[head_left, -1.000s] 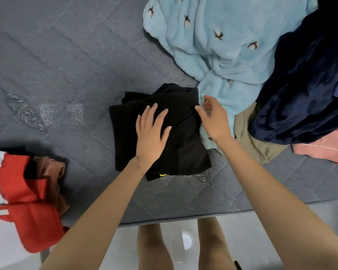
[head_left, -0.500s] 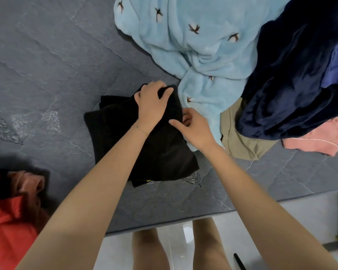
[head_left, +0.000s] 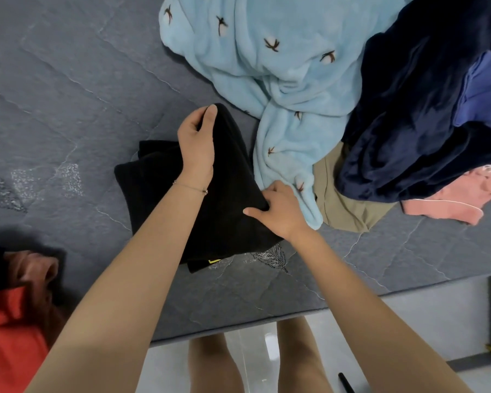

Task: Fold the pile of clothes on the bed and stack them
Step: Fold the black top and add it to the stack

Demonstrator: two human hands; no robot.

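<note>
1. The black garment (head_left: 233, 180) lies partly folded on the grey quilted bed (head_left: 68, 95), near its front edge and just left of the unfolded pile. It is a thick, plain dark bundle, with several layers showing at its left side and a small yellow mark (head_left: 214, 260) at its near edge.
2. The left hand (head_left: 197, 143) pinches the garment's far edge between thumb and curled fingers, and that edge is raised into a peak. A thin bracelet (head_left: 192, 187) sits on the wrist.
3. The right hand (head_left: 278, 211) grips the garment's right edge, thumb on top and fingers tucked into the cloth.
4. Just right of it a light blue fleece (head_left: 267, 80) with small dark bird shapes touches the garment's side. Next come a tan piece (head_left: 343, 205), a navy garment (head_left: 408, 123) and a pink one (head_left: 451, 202), all overlapping.
5. The left forearm covers the garment's middle, so its folds there are hidden. What kind of garment it is cannot be told.
6. The right fingertips are out of sight in the fabric.
7. At the lower left, red cloth (head_left: 9, 321) and brown cloth (head_left: 31, 268) are cut off by the frame. The navy garment runs off the right edge.
</note>
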